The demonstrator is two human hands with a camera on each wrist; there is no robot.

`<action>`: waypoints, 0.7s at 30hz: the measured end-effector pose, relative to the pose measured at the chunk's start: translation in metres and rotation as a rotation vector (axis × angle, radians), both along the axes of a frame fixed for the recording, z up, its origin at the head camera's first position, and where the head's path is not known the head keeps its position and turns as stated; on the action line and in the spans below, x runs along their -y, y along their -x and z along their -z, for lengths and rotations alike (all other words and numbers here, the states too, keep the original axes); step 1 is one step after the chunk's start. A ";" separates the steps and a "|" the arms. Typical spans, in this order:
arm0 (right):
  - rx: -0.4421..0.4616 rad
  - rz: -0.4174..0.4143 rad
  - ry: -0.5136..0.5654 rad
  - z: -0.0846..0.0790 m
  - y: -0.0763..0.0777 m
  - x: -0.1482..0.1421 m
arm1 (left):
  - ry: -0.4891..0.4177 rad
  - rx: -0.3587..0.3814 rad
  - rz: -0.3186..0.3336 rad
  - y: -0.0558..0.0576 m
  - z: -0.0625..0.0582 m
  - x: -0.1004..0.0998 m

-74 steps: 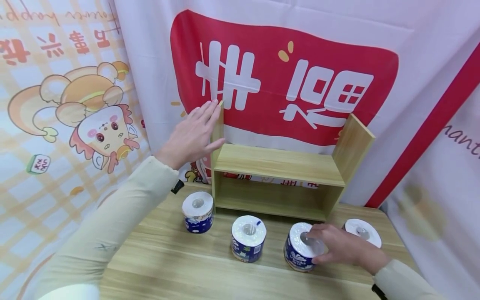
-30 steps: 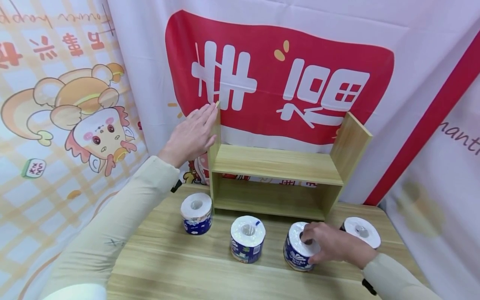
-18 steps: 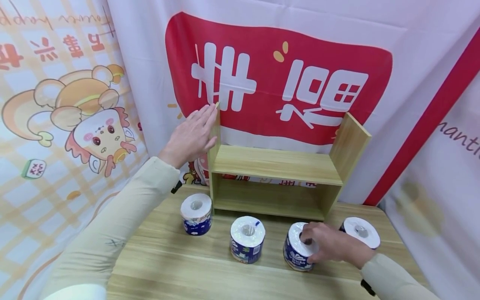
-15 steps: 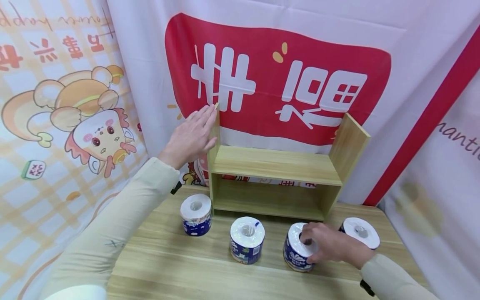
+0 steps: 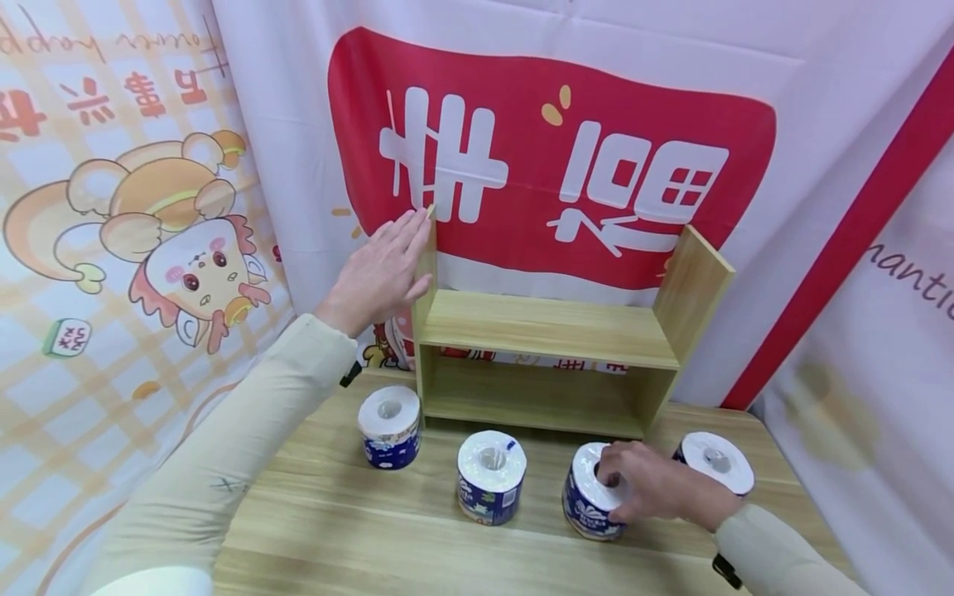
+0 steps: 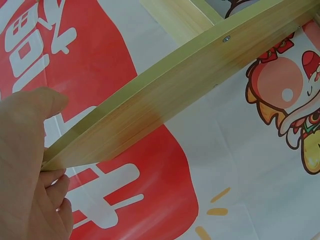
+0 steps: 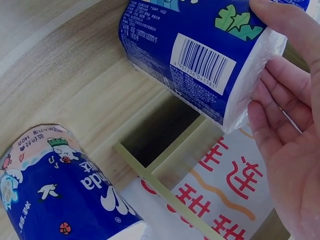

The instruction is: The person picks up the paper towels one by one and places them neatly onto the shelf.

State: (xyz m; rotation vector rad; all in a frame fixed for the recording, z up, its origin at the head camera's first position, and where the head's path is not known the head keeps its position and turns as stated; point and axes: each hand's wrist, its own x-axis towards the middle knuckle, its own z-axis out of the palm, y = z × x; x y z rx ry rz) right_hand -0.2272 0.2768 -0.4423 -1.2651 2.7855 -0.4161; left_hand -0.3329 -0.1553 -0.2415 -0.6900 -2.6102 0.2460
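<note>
Since the earlier frame, the right hand (image 5: 659, 492) has moved its curled fingers deeper at the hole of one roll (image 5: 586, 515), and its thumb presses the wrapper. Gripping looks done, lifting not yet: this roll seems standing on the table (image 5: 402, 538) below those fingers, other rolls (image 5: 492, 492) on both sides. Meanwhile, the left hand (image 5: 378, 269) holds nothing, its fingers almost straight against the shelf (image 5: 551, 327).

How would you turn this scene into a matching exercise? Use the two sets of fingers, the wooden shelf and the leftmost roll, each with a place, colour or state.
1. Left fingers
2. Right fingers
3. Wooden shelf
4. Leftmost roll

A. Blue-wrapped, white on top
B. At the top of a side board
C. Two-tiered, yellowish
D. Gripping another roll

Pairs: 1-B; 2-D; 3-C; 4-A.
</note>
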 end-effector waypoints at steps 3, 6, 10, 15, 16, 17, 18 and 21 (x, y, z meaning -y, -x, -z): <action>0.010 0.006 0.001 0.000 0.001 0.001 | 0.000 -0.001 -0.002 0.000 0.000 0.001; 0.016 0.001 0.005 -0.001 0.001 0.001 | 0.003 0.001 -0.005 -0.001 0.000 0.002; 0.010 -0.016 0.010 -0.001 0.003 0.003 | 0.006 0.004 -0.005 -0.001 0.000 0.003; 0.005 -0.028 0.003 -0.001 0.006 0.005 | 0.015 -0.004 -0.003 0.000 -0.001 0.003; 0.004 -0.030 0.001 -0.001 0.006 0.005 | 0.016 -0.004 -0.003 0.000 -0.001 0.003; 0.004 -0.031 -0.002 -0.001 0.006 0.006 | 0.018 -0.004 -0.003 0.000 -0.001 0.002; 0.006 -0.033 -0.003 -0.001 0.006 0.007 | 0.017 -0.001 -0.002 0.000 -0.001 0.002; -0.001 -0.037 -0.007 -0.002 0.006 0.009 | 0.019 0.007 -0.003 0.000 -0.001 0.002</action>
